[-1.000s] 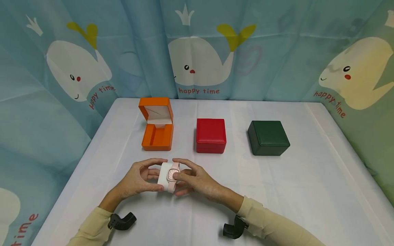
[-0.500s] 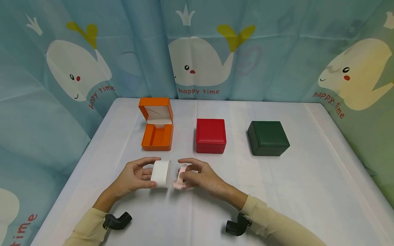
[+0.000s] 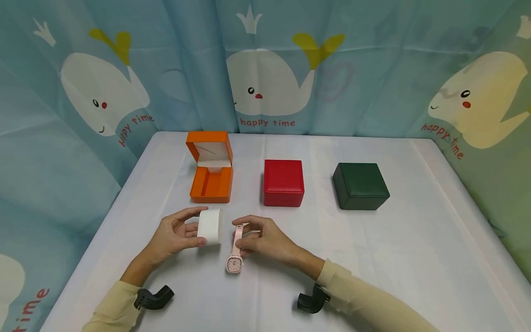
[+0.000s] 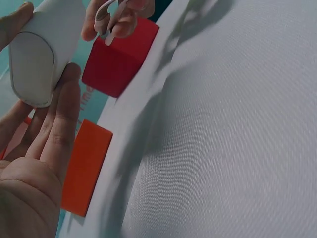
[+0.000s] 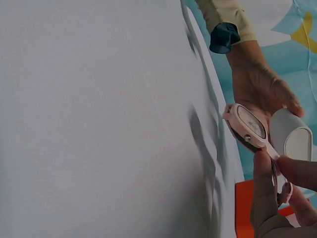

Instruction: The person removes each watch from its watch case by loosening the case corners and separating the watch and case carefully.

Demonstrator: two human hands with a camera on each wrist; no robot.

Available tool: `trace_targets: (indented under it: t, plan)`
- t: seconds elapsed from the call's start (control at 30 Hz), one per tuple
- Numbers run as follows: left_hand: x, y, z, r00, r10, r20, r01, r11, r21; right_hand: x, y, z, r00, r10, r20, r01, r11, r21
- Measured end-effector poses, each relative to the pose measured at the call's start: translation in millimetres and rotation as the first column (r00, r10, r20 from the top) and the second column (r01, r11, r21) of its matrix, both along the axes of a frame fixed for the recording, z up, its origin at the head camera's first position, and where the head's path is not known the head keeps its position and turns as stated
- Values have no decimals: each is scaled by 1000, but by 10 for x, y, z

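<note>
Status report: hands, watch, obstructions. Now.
Left hand gripping white holder. Right hand pinching pink watch by strap. Watch, holder apart. Nothing seen blocking either hand.

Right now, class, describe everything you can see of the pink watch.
The pink watch has a rounded-square case, a pale dial with dark hands, a side crown and a pink strap that looks smooth, perhaps rubber or leather. The right hand pinches the strap, holding the watch above the table, its case end pointing toward the table's near side. It is apart from the white cushion.
</note>
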State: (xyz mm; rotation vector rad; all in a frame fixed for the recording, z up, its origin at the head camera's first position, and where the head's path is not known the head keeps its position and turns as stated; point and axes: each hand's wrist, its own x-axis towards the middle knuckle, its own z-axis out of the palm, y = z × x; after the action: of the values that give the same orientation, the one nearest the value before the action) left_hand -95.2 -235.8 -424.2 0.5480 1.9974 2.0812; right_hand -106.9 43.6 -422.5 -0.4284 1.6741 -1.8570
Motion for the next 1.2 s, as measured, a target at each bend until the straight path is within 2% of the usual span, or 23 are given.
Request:
trace_targets:
  t: [0.33,0.5,0.6,0.77,1.0,1.2]
  plan:
    - [-19,-19,108,993,106,-48,-106,994,8,-137,-189,-4,999,-8,-31,10,998,61]
    - [-61,20,171,969,240,-56,-241,971,-4,-221,-349,-1,999,-19,-46,24,994,111]
    - [-76,23,189,957,287,-52,-288,958,-16,-273,-466,-3,999,-41,-23,43,992,118]
    - [-86,10,178,955,285,-83,-289,956,-42,-352,-642,1,996,-94,-4,93,985,144]
    - [-128,5,195,951,289,-108,-294,955,-37,-396,-770,4,994,-96,-49,104,977,187]
    - [-126,-19,204,945,309,-107,-313,950,-19,-405,-901,-19,995,-91,-50,99,980,171]
